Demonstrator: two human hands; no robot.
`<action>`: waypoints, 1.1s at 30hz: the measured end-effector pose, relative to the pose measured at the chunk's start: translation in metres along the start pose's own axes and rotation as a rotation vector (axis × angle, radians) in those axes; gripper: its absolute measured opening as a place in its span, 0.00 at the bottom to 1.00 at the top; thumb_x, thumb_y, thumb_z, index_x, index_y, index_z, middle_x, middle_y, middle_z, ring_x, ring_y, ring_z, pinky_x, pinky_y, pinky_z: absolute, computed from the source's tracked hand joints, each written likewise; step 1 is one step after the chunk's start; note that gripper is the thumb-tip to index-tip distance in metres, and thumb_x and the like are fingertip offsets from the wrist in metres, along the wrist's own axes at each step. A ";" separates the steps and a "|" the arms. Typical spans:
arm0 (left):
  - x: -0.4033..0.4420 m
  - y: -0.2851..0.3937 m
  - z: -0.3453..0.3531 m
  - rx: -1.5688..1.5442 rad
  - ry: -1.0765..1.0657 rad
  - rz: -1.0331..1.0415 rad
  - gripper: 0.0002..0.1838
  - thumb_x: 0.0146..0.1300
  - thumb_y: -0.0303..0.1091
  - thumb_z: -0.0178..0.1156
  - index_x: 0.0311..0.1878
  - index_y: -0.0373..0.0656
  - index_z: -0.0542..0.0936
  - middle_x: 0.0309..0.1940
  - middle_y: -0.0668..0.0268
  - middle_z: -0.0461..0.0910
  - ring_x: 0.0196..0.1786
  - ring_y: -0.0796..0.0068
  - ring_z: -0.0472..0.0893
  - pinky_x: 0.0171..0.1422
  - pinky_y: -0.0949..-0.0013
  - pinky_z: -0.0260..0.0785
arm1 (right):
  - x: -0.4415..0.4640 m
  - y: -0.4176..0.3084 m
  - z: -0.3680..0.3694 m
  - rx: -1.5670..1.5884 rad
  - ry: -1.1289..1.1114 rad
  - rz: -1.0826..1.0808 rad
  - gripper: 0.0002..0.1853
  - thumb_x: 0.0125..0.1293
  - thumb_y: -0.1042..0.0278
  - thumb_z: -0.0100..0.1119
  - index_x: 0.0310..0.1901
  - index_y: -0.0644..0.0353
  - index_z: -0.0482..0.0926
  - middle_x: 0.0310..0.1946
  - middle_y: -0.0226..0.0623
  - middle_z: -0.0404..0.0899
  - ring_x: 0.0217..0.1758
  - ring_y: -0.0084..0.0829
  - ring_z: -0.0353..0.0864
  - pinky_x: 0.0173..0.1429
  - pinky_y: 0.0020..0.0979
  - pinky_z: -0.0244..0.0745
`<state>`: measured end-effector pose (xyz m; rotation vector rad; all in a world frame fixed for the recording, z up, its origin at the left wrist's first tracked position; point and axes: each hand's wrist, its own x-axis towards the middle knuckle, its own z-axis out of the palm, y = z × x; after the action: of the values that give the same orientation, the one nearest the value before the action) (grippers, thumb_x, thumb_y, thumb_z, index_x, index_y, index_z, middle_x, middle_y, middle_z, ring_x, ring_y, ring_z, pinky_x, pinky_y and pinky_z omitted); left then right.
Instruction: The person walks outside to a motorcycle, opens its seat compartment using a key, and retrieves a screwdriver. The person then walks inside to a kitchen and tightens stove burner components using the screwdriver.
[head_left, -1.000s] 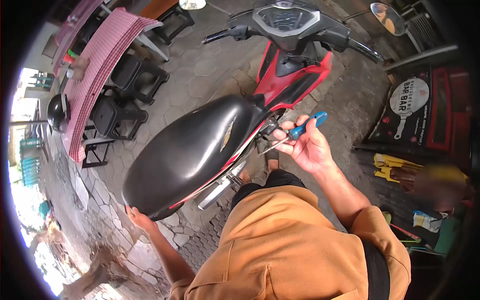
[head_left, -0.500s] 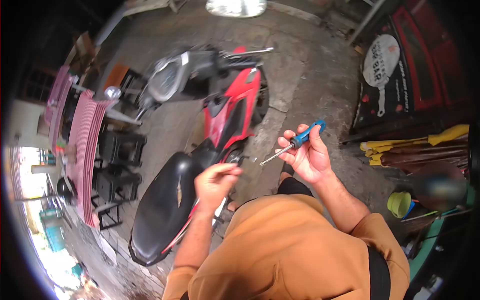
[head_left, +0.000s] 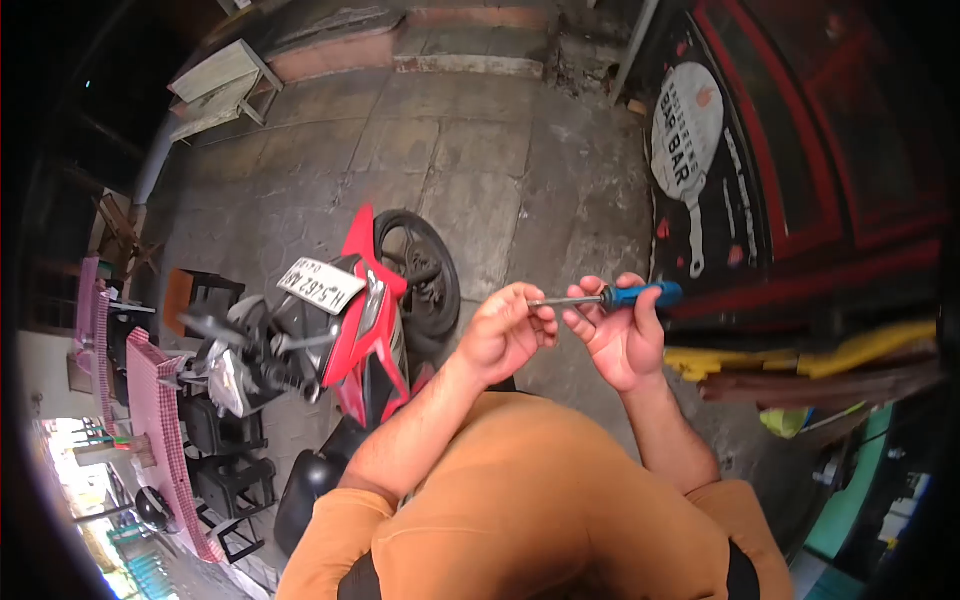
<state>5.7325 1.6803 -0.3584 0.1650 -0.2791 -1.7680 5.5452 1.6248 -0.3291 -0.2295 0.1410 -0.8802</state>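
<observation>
A screwdriver (head_left: 625, 296) with a blue handle and a metal shaft lies almost level in front of my chest. My right hand (head_left: 625, 345) grips its handle between thumb and fingers. At the other end, my left hand (head_left: 505, 335) pinches the tip of the shaft, so the very tip is hidden. To the left of my hands stands a red and black motorbike (head_left: 365, 340), its front wheel (head_left: 428, 270) turned away from me and a white number plate at its front.
Left are a table with a checked cloth (head_left: 165, 420) and black plastic stools (head_left: 235, 480). A pale bench (head_left: 215, 85) stands far left. On the right hang a black banner (head_left: 715, 240) and yellow-brown cloth (head_left: 800, 365). Paving (head_left: 470, 150) stretches ahead.
My left hand has moved right and up to the screwdriver and taken hold of its tip. The screwdriver has turned nearly level. My view has shifted forward, showing the motorbike's front.
</observation>
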 end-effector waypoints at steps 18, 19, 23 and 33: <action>0.280 0.389 -0.340 0.642 1.275 -0.295 0.13 0.69 0.46 0.56 0.52 0.56 0.76 0.37 0.77 0.80 0.34 0.82 0.77 0.34 0.70 0.72 | 0.246 -0.226 -0.323 -1.134 1.414 1.136 0.24 0.63 0.36 0.57 0.36 0.52 0.74 0.23 0.35 0.70 0.23 0.31 0.71 0.28 0.43 0.69; 0.292 0.415 -0.341 0.633 1.365 -0.224 0.15 0.69 0.46 0.56 0.55 0.55 0.76 0.40 0.75 0.81 0.36 0.80 0.79 0.33 0.70 0.74 | 0.255 -0.235 -0.326 -1.036 1.427 1.138 0.24 0.64 0.37 0.56 0.38 0.52 0.74 0.25 0.35 0.71 0.25 0.31 0.72 0.30 0.42 0.70; 0.345 0.498 -0.417 0.566 1.630 0.021 0.13 0.69 0.42 0.54 0.53 0.51 0.76 0.36 0.70 0.81 0.30 0.78 0.77 0.25 0.68 0.73 | 0.392 -0.274 -0.348 -0.824 1.403 1.120 0.22 0.67 0.41 0.53 0.45 0.53 0.75 0.33 0.35 0.74 0.33 0.32 0.75 0.40 0.41 0.72; 0.632 0.608 -0.462 0.414 1.714 -0.152 0.09 0.68 0.41 0.55 0.47 0.51 0.75 0.33 0.71 0.77 0.31 0.73 0.76 0.30 0.62 0.72 | 1.165 -0.445 -0.250 -0.809 0.388 0.750 0.19 0.74 0.44 0.44 0.48 0.49 0.77 0.39 0.31 0.82 0.34 0.29 0.83 0.34 0.36 0.80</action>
<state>6.2902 0.8995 -0.6083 1.8614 0.6396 -1.1343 5.8934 0.4118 -0.4894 -0.7023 0.8913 -0.0658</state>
